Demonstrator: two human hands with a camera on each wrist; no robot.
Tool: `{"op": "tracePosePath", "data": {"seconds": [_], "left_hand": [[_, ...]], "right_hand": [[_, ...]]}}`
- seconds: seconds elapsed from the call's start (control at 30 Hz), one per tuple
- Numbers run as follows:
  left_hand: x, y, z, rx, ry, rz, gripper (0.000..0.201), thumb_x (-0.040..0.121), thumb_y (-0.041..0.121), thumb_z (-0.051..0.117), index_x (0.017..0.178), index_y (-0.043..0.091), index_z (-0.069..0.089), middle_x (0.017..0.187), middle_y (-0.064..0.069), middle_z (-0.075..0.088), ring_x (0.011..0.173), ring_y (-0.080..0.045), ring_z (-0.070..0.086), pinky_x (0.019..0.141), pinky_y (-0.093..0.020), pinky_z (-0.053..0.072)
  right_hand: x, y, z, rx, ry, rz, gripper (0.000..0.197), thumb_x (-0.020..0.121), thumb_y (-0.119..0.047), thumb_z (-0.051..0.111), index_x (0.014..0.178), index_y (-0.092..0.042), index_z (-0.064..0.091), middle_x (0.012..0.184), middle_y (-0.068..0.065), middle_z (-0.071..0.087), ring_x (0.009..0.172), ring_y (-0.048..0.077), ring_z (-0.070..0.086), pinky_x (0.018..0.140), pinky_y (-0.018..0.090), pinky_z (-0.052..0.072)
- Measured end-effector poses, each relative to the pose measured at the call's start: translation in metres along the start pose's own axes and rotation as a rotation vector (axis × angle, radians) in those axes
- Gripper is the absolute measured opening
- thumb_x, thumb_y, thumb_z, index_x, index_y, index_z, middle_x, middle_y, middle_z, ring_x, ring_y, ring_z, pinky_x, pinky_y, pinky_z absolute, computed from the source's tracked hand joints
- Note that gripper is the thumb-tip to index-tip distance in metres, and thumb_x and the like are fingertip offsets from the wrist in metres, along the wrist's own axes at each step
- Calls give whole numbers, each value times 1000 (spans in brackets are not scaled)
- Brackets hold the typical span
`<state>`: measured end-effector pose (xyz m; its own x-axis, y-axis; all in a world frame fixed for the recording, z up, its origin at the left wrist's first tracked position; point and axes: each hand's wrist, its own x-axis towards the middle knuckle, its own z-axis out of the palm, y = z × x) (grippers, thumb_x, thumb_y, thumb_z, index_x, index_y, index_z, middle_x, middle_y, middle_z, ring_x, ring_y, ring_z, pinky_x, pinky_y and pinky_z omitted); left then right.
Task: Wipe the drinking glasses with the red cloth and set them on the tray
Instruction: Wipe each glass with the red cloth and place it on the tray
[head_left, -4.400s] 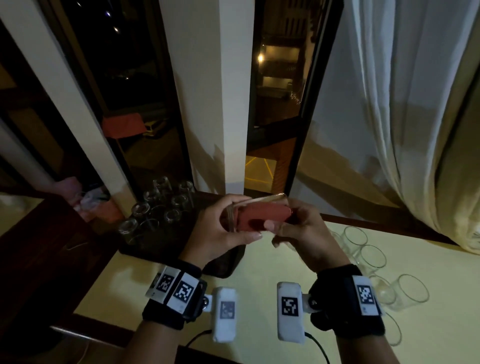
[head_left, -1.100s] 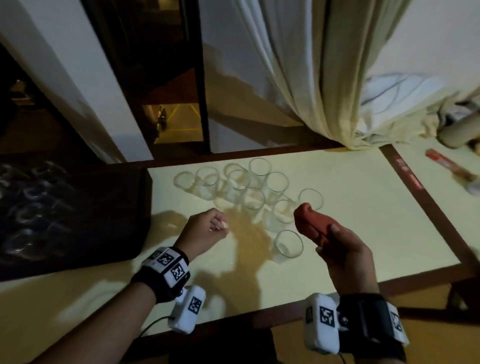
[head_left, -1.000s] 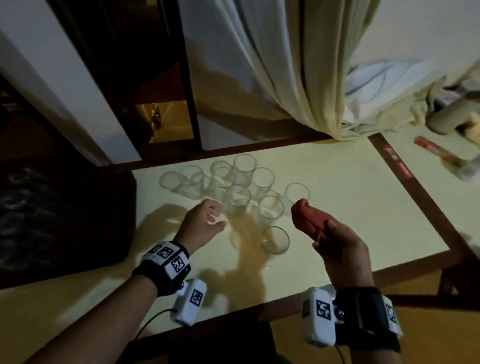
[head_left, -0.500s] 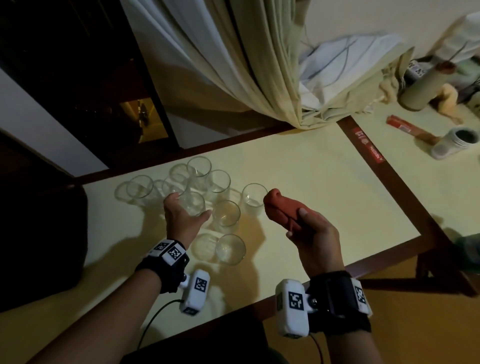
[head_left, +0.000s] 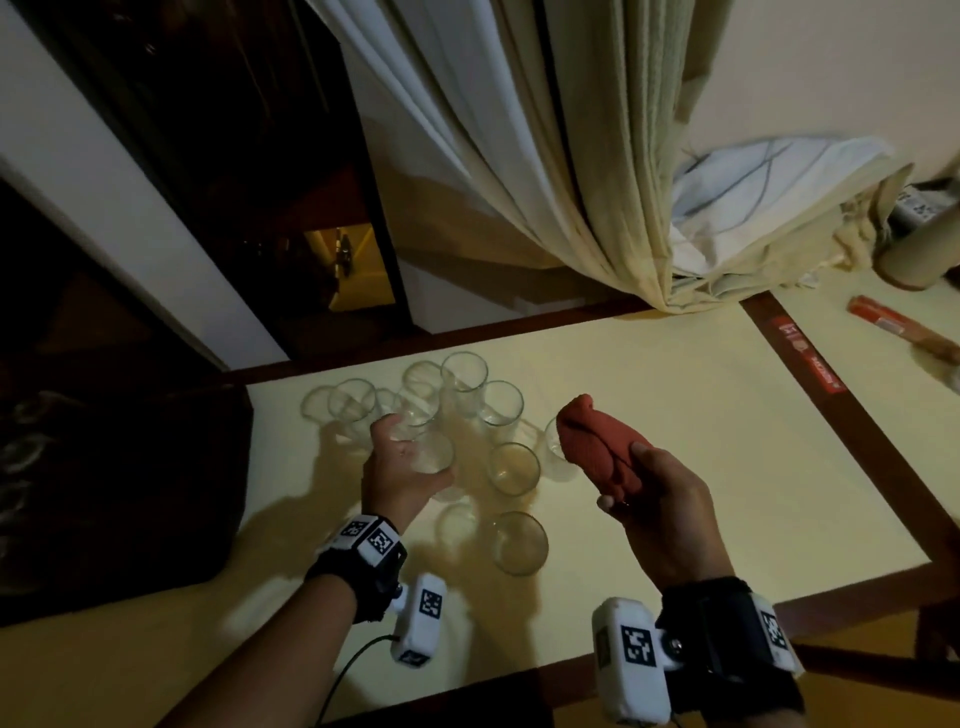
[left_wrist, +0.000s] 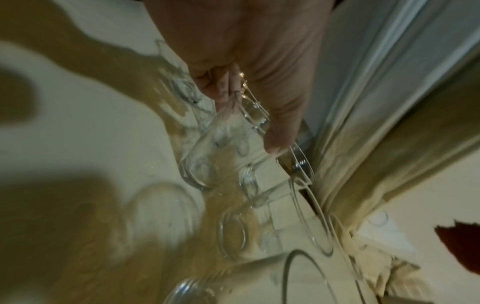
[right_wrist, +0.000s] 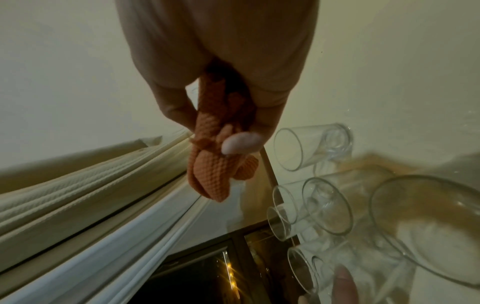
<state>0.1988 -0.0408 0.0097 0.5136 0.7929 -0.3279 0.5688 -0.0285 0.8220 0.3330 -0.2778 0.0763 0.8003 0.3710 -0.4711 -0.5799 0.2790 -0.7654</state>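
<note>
The left hand, loosely curled and empty a second ago, has reached into the cluster and its fingers now wrap one drinking glass mid-tabletop. The right hand still clutches the red cloth; wiping comes next. The dark tray waits at left.

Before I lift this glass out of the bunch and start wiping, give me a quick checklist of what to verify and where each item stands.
1. Left hand has a hold on one glass: ok, fingers wrap its wall.
2. Red cloth ready in the right hand: ok, bunched in the fingers, held above the table.
3. Room to lift without knocking neighbours: not ok, other glasses stand close around it.
4. Gripped glass free of the table: cannot tell.
5. Tray within reach on the left: ok, but its contents are too dark to read.
</note>
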Motion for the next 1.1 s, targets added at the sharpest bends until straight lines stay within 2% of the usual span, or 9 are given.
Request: {"op": "tracePosePath", "data": {"seconds": [0.1,0.23,0.37,0.43,0.63,0.7,0.8,0.97,1.1], "left_hand": [[-3,-3,-20,-138,41,-41,80,65,13,92,123,36,41,104,-2,67,101,-20,67,83,-32,54],[-1,7,-59,-327,43,-50,64,73,8,87,118,32,49,106,-8,69,101,-21,67,83,-32,52],[7,51,-112,-528,-24,31,52,85,12,77,128,24,50,99,-4,67,84,-10,64,68,-25,43],[13,77,-140,-631,-34,67,53,80,21,80,127,24,55,101,-8,66,87,-19,60,69,-26,43],[4,143,-205,-768,-109,197,34,94,27,65,125,16,57,99,-8,77,93,-22,72,81,-35,53],[-3,162,-220,-780,-151,243,35,88,35,68,116,16,63,109,-11,76,101,-26,71,92,-44,53],[-17,187,-241,-836,-206,271,38,90,42,62,120,19,62,108,-8,76,93,-23,74,77,-41,57],[-36,220,-267,-825,-352,337,35,102,49,40,110,25,65,104,-2,78,94,-18,74,79,-42,52],[-48,232,-278,-826,-366,392,39,102,54,37,115,27,62,108,0,77,100,-17,73,83,-43,54]], "right_hand": [[-3,-5,20,-45,-93,0,22,95,-15,56,114,-4,54,99,29,63,65,30,65,49,32,45],[-10,-14,64,-105,-294,-58,86,57,-34,82,109,23,42,92,29,52,73,37,54,58,36,51],[-22,-25,131,-95,-503,-96,55,75,-21,63,93,27,43,93,37,51,83,46,49,90,50,42],[-26,-28,158,-128,-496,-110,41,84,-14,60,105,20,50,93,32,56,83,44,55,85,54,44],[-40,-35,221,-258,-452,-231,77,69,-30,69,117,22,38,95,26,53,72,34,54,58,36,44],[-66,-43,245,-250,-429,-257,63,77,-26,66,116,17,42,94,29,59,77,38,61,60,37,48],[-88,-61,275,-251,-420,-329,4,95,-6,52,95,-5,48,82,20,67,67,33,66,59,40,48],[-118,-85,328,-219,-491,-390,18,94,0,56,88,-14,45,104,25,60,83,35,60,42,29,49],[-133,-82,350,-310,-560,-495,19,93,-1,60,98,-13,47,105,13,62,80,24,64,48,25,50]]}}
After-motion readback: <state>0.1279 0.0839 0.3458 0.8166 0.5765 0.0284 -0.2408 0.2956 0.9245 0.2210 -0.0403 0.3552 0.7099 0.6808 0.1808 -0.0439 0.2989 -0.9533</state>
